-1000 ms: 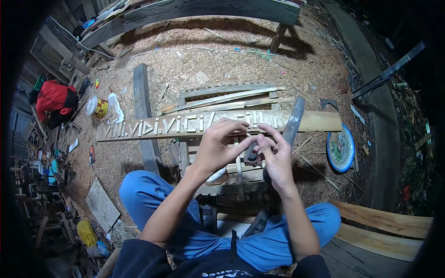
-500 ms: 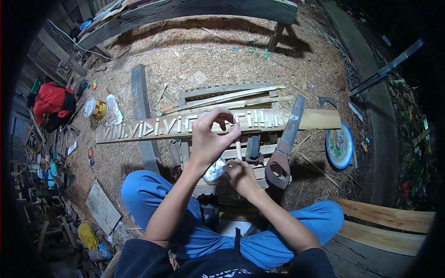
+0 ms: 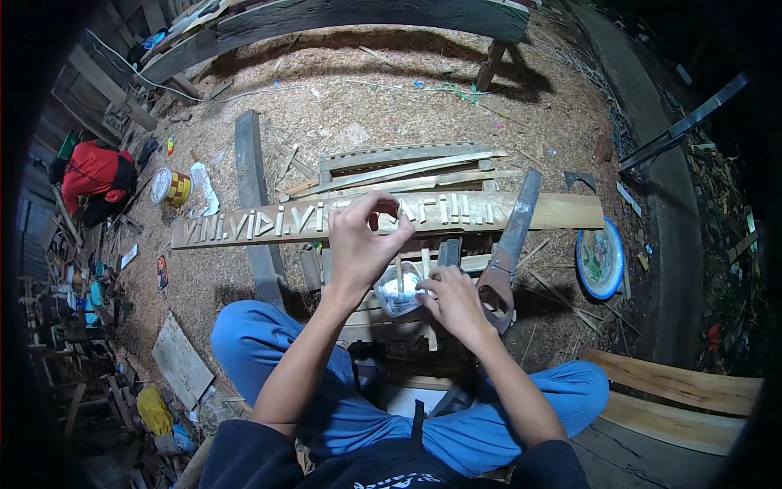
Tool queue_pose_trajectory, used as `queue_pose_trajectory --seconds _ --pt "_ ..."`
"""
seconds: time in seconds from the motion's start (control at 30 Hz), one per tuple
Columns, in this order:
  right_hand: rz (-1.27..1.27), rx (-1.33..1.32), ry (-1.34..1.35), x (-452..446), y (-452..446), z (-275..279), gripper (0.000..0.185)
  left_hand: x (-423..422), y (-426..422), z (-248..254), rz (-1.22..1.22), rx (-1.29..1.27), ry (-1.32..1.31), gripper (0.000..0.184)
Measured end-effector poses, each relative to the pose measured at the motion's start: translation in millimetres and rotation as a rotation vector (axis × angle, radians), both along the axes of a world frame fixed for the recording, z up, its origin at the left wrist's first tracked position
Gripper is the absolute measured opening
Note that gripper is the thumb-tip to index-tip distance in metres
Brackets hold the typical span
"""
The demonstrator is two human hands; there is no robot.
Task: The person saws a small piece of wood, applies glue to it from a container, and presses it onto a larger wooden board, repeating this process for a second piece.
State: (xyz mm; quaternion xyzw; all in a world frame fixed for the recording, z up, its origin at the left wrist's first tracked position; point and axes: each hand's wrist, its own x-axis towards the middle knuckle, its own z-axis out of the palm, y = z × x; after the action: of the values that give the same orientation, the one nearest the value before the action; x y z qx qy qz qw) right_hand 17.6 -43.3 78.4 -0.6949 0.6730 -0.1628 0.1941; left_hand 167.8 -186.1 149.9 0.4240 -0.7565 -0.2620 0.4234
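Observation:
My left hand is raised over the long board, thumb and forefinger closed in a pinch; a small pale sliver shows at the fingertips, too small to name. My right hand is bent over the right rim of a clear tub with white stuff inside, its fingers pressed together; what they hold is unclear. A thin stick stands at the tub. Pale wooden strips form letters along the board, partly hidden behind my left hand.
A handsaw leans across the board's right part. Beside it lie a dark brush-like block and a blue-rimmed dish. Wooden slats lie beneath the board. A person in red crouches at far left near a yellow can.
My right hand has shifted right and turned over the tub, showing more of the white inside. My left hand stays pinched above the board, moved slightly left.

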Motion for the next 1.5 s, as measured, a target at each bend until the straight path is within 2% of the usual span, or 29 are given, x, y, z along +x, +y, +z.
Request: queue_pose_trajectory --seconds 0.17,0.23,0.37,0.77,0.97,1.17,1.23,1.3,1.4,1.5 --pt "-0.089 -0.238 -0.102 4 -22 -25 0.019 6 -1 -11 -0.014 0.092 -0.090 0.018" --pt "-0.067 -0.249 -0.079 12 -32 -32 0.018 9 1 -11 -0.029 0.225 -0.126 0.017" --pt "-0.029 -0.185 0.016 25 -42 -38 0.015 11 -1 -12 -0.104 0.207 -0.153 0.022" --pt "-0.044 -0.374 -0.297 8 -20 -2 0.028 10 -5 -17 -0.121 0.186 -0.139 0.021" --pt "-0.144 -0.425 -0.324 2 -15 16 0.023 5 -9 -18 -0.118 0.151 -0.121 0.020" --pt "-0.029 -0.480 -0.280 6 -18 -19 0.029 -2 -5 -17 -0.160 0.127 -0.081 0.018" --pt "0.009 -0.543 -0.268 8 -24 3 0.027 1 -5 -12 -0.148 0.168 -0.084 0.018" --pt "-0.023 -0.583 -0.233 14 -28 7 0.029 2 -4 -10 -0.135 0.145 -0.110 0.020" --pt "-0.041 -0.490 -0.137 20 -23 -13 0.038 1 -5 -10 -0.122 0.125 -0.119 0.021" --pt "-0.121 -0.500 -0.211 22 -21 -25 0.042 -1 -7 -7 -0.113 0.114 -0.147 0.021"
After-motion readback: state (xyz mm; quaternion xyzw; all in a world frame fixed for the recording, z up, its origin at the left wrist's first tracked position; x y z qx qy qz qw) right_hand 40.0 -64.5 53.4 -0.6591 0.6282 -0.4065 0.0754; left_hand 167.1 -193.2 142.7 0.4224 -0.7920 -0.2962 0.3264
